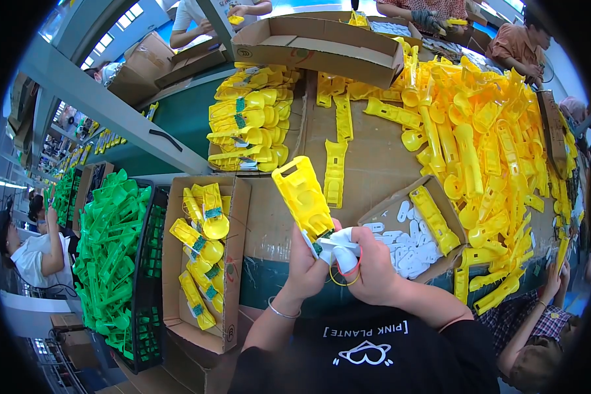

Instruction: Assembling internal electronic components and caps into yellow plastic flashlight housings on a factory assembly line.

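Upright in front of my chest is a yellow molded plastic housing (303,194) with rounded hollows. My left hand (303,266) is closed round its lower end, where a small green circuit board (322,240) shows. My right hand (377,266) is pressed against that end, its fingers pinched at a small white piece (340,243) whose shape is partly covered. White covers wrap some fingertips. A red and a yellow band loop near the right fingers. Just beyond the right hand lies a cardboard box (458,226) of white oval plastic pieces (410,246), with one yellow housing across it.
Yellow parts (469,151) are heaped at the right. Stacked yellow housings with green boards (249,118) lie at back left. A cardboard box (236,276) of similar housings and a black crate (148,282) of green parts stand left. Other people work around the table.
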### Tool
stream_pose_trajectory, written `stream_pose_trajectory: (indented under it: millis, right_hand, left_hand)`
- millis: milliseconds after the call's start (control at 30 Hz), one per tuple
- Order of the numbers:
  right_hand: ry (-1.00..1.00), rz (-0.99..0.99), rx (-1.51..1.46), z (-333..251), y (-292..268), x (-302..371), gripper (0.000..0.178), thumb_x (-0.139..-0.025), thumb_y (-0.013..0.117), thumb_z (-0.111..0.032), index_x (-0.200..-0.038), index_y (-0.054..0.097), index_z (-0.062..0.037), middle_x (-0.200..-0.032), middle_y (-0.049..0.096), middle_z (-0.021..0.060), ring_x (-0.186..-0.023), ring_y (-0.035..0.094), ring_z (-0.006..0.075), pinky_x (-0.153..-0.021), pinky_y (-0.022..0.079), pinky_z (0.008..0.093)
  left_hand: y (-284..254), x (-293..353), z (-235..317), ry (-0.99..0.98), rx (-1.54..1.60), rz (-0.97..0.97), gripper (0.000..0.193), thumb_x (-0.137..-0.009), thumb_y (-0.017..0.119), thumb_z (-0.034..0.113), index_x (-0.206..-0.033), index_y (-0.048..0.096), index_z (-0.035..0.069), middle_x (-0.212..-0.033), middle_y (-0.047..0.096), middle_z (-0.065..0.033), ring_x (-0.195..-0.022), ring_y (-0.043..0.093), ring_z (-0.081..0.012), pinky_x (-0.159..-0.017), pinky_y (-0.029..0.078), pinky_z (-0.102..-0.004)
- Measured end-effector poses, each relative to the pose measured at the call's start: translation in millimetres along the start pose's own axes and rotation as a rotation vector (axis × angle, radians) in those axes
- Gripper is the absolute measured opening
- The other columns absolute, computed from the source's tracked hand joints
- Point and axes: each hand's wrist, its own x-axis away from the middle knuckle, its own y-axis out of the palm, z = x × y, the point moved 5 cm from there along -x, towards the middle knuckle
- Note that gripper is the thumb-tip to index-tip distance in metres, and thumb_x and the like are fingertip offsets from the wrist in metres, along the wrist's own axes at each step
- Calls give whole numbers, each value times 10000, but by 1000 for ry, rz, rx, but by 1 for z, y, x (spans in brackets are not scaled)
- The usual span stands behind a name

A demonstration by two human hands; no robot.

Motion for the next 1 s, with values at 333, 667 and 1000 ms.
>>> stream_pose_trajectory:
  millis: [333,667,1000]
  right_hand:
    - [-19,57,69,-5,7,2,266,-809,584,-48,-992,406,27,-746,580,146,-614,621,269,-537,475,320]
    - [-357,152,445,-14,-42,-26,215,-707,596,58,-906,527,13,-788,567,148,-669,594,283,-526,457,332]
    - [-410,86,457,-7,-52,-44,263,-686,619,78,-935,556,23,-877,617,150,-701,623,269,-581,504,311]
  left_hand:
    - [6,2,-3,203,-139,84,394,-817,570,26,-1123,321,26,-1039,499,-105,-910,538,-154,-818,442,-279]
    - [-13,1,-16,-169,131,-94,481,-859,573,147,-1254,324,31,-1043,518,-129,-888,579,-209,-796,495,-357]
    - [-3,9,-31,-326,724,-182,580,-896,425,508,-1245,375,48,-916,552,-148,-741,590,-219,-628,512,-346]
